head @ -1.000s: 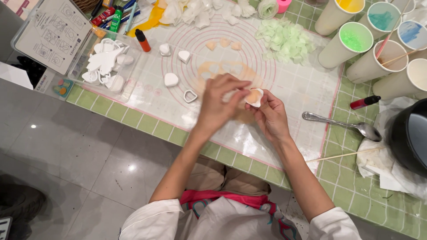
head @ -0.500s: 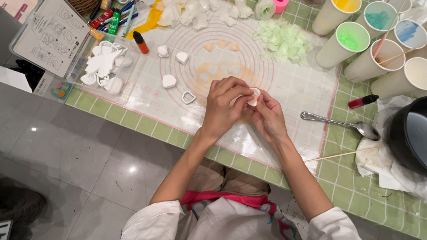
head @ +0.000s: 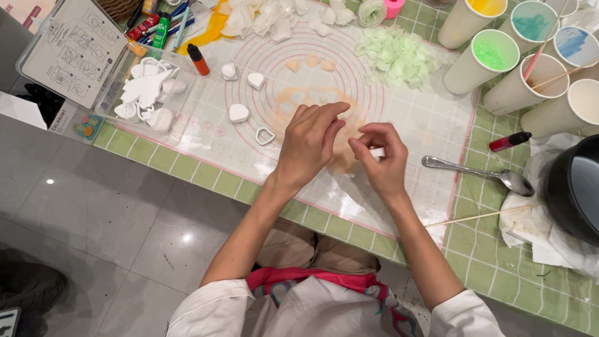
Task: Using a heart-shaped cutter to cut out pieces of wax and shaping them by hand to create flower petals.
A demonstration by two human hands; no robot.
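Thing: small white plastic cutter point(head: 377, 152), mostly hidden.
Your right hand point(head: 382, 162): fingers pinch it.
Your left hand point(head: 310, 143): fingers bent together, just beside it.
Pointing: cannot tell.

On our silicone mat point(head: 437, 125) we find the left hand point(head: 309, 146) spread over a thin peach sheet of paste point(head: 299, 100), and the right hand point(head: 384, 162) pinching a small white cutter point(head: 377, 152). Beside them we list three peach hearts point(head: 311, 62), white heart cutters point(head: 246, 93), pale green petals point(head: 394, 56), paper cups of colour point(head: 486, 59), a spoon point(head: 480, 173) and a skewer point(head: 480, 216).
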